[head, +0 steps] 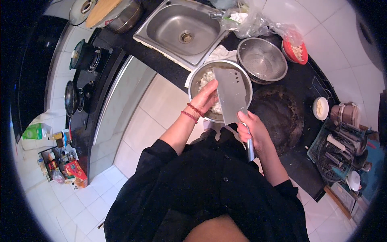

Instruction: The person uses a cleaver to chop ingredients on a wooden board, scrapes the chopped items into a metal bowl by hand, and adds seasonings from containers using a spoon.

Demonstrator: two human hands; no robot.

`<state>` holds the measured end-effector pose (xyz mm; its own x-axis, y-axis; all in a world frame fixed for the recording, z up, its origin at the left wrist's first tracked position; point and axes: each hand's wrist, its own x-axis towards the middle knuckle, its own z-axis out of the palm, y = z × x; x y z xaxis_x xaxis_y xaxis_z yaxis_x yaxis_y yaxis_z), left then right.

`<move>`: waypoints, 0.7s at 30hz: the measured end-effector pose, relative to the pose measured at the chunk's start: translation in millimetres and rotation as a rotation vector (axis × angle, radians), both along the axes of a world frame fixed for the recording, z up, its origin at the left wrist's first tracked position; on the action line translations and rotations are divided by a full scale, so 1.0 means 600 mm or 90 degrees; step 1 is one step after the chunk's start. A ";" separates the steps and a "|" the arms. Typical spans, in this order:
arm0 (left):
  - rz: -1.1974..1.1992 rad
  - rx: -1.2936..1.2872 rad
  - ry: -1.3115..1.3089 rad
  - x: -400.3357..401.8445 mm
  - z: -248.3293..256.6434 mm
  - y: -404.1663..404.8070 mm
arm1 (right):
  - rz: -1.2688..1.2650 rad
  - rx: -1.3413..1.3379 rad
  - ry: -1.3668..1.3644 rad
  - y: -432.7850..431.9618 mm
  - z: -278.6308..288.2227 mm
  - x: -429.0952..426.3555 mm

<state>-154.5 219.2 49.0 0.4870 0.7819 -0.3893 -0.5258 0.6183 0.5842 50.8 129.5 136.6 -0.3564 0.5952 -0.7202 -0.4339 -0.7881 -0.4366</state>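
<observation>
My right hand (254, 128) grips the metal handle of a broad cleaver (232, 93). Its wide blade is held over a stainless steel bowl (225, 64), with small bits stuck to it. Pale chopped food (206, 79) lies inside the bowl, partly covered by the blade. My left hand (208, 96), with red bead bracelets on the wrist, is against or very near the blade's left edge, above the bowl. Its fingers are partly hidden, so whether it holds anything is unclear. Right of the bowl lies a dark round chopping board (276, 118).
A steel colander (262, 60) stands beyond the board, beside a red bowl (294, 50) of pale pieces. A sink (181, 25) is at the upper left of the bowl. A white bowl (320, 108) and a rack of utensils (335, 151) are right; a gas stove (87, 87) is left.
</observation>
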 end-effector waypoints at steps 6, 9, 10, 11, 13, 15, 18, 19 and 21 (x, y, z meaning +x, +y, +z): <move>-0.003 0.021 0.213 -0.014 0.010 0.009 | -0.009 0.065 -0.144 0.004 -0.007 0.011; -0.028 0.218 0.298 -0.003 -0.007 0.019 | 0.025 0.103 -0.233 0.004 -0.012 0.016; -0.037 0.267 0.312 0.003 -0.008 0.022 | 0.035 0.115 -0.237 0.000 -0.020 0.020; -0.037 0.268 0.311 0.003 -0.008 0.022 | 0.036 0.116 -0.238 -0.003 -0.020 0.021; -0.050 0.283 0.371 0.010 0.002 0.020 | 0.036 0.132 -0.244 -0.012 -0.018 0.024; -0.035 0.282 0.391 0.012 -0.006 0.026 | 0.036 0.132 -0.250 -0.018 -0.023 0.028; 0.009 0.254 0.417 0.015 -0.014 0.043 | 0.048 0.134 -0.265 -0.030 -0.025 0.039; 0.039 0.227 0.421 0.016 -0.015 0.049 | 0.060 0.136 -0.274 -0.036 -0.025 0.043; 0.063 0.228 0.446 0.011 -0.027 0.056 | 0.056 0.133 -0.279 -0.048 -0.026 0.049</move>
<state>-148.0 252.8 33.0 0.1434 0.9443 -0.2962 -0.0045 0.2999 0.9540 80.0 100.9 121.3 -0.1014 0.7240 -0.6823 -0.1094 -0.6898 -0.7157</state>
